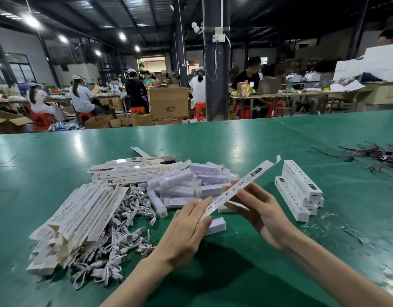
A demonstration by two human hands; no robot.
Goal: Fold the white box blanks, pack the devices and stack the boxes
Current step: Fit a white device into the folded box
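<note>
I have one flat box blank (253, 174) pinched in both hands above the green table (213, 138): my left hand (186, 227) grips its near end between thumb and fingers, and my right hand (257, 209) pinches it about mid-length, thumb underneath. Its long axis runs from low by my left hand up and away to the right, the open tuck flap at the far end. So the free length lies beyond my right hand, which is the nearer one to square it open. The devices (180, 180) lie heaped just behind the blank, nearer my left hand, and the packed boxes (299, 185) are stacked off to my right.
</note>
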